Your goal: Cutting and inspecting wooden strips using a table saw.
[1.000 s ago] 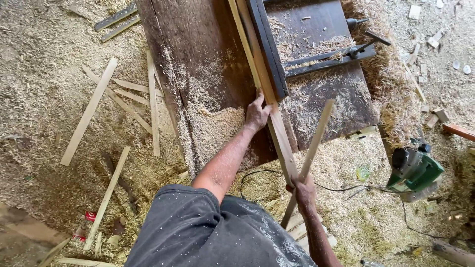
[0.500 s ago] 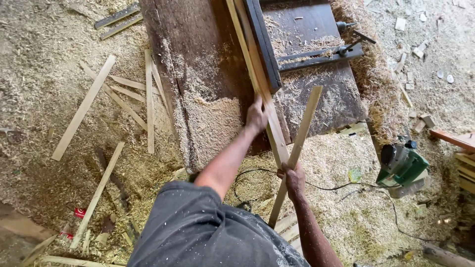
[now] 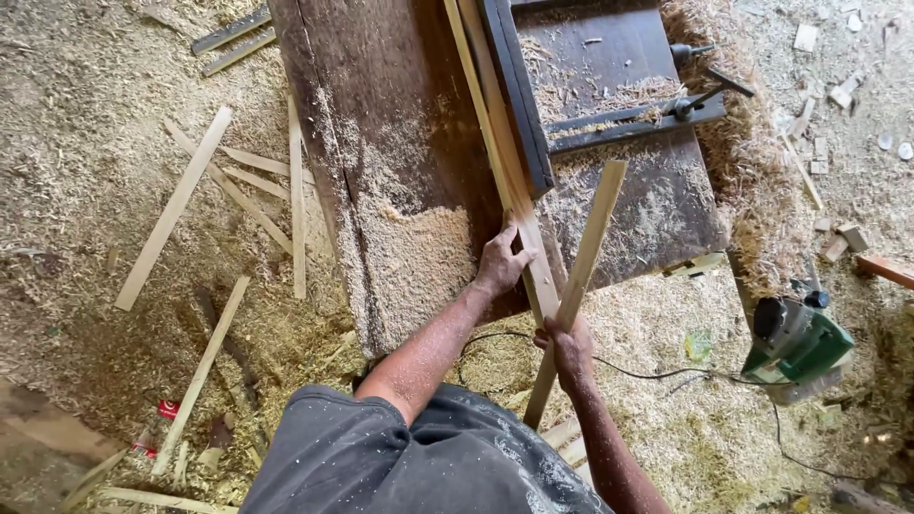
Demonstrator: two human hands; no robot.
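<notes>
Pale wood strip (image 3: 495, 143) under left hand (image 3: 500, 262), right hand (image 3: 569, 347) gripping tilted slat (image 3: 588, 238)

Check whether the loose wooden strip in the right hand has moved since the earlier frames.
Yes. The strip in the right hand has swung nearer the dark fence on the bench.

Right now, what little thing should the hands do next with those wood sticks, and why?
Probably lay the slat in the right hand down on the dark workbench, next to the strip under the left hand. The slat is raised and tilted above the bench, while the strip already lies flat against the dark rail.
</notes>
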